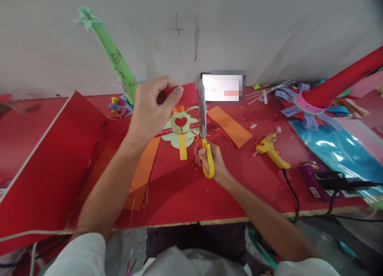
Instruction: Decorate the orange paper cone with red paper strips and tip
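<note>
Since the red paper (188, 93) sits out past our right hand (212, 158) and over to its left, it's really the scissors (202, 116) that bridge the gap. They point away from us, toward the wall (254, 28), while the paper's long axis runs crosswise, so the two are roughly square to each other. Its right end comes up just beside the blades; from this angle we honestly can't tell whether it touches them or sits between them. Our left hand (152, 104) is the nearer one to the paper, with thumb and finger pinched together on its left end. Our right hand is wrapped around the yellow handle (210, 164), clamped on it, though we can't say how far apart the blades are. Nearer to us than the paper, between our hands, a pale green paper flower (170, 140) with a red heart (181, 121) seems to lie on the red surface (227, 204). An orange strip (230, 126) lies slanted right of the scissors, and the yellow glue gun (272, 150) is farther right, well apart from both hands.
</note>
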`<state>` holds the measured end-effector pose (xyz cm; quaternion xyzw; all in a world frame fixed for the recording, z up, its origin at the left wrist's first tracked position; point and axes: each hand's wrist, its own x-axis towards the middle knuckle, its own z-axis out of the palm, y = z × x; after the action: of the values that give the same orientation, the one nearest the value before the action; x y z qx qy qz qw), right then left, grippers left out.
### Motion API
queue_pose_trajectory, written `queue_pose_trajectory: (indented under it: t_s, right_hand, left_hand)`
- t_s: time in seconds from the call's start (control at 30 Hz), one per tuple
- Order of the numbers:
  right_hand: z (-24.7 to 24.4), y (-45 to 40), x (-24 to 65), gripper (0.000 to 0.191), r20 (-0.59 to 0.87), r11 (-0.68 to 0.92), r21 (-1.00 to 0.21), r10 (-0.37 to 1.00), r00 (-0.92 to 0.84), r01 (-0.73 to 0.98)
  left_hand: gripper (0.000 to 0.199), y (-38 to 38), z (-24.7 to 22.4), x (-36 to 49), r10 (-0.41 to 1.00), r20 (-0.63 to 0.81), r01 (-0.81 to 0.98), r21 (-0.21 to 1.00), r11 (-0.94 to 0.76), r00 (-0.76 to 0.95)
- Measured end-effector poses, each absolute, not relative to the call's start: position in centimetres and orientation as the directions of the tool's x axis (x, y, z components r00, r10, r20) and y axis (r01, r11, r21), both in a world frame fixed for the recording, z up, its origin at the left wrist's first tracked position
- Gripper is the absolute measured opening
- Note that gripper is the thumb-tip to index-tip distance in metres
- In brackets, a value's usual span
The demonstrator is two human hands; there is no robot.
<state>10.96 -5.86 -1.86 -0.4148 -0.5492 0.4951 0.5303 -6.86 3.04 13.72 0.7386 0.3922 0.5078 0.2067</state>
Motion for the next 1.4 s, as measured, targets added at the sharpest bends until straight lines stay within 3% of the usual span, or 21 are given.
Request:
queue_pose_trajectory:
  t_s: [0.17, 0.4, 0.73, 1.0, 1.4]
  right_hand:
    - [-2.2, -5.8, 10.8, 0.071, 0.148, 0.133, -0.982, 0.983, -0.111, -0.134]
    - [-2.3, -5.4, 10.9, 0.074, 0.119, 0.107, -0.990, 0.982, -0.146, -0.087]
    - [-2.0, -5.4, 11.0, 0.082, 0.131, 0.132, -0.991, 0.981, -0.146, -0.006]
    - [-2.2, -5.3, 11.1, 0.075, 0.185, 0.185, -0.983, 0.970, -0.157, -0.013]
    - [-2.1, -5.3, 11.1, 0.077, 0.138, 0.140, -0.990, 0.980, -0.140, 0.000]
  left_hand:
    - [0.028, 3.5, 13.3, -6.8, 0.820, 0.547, 0.250, 0.781, -0.573, 0.169]
    - [0.026, 3.3, 13.2, -6.3, 0.876, 0.444, 0.101, 0.878, -0.467, 0.188]
    - [0.025, 3.5, 12.9, -6.0, 0.862, 0.445, 0.123, 0.867, -0.482, 0.240]
    - [0.017, 3.2, 12.2, -5.3, 0.862, 0.440, 0.139, 0.865, -0.483, 0.252]
    - [0.008, 2.9, 11.2, -4.3, 0.858, 0.438, 0.131, 0.866, -0.483, 0.268]
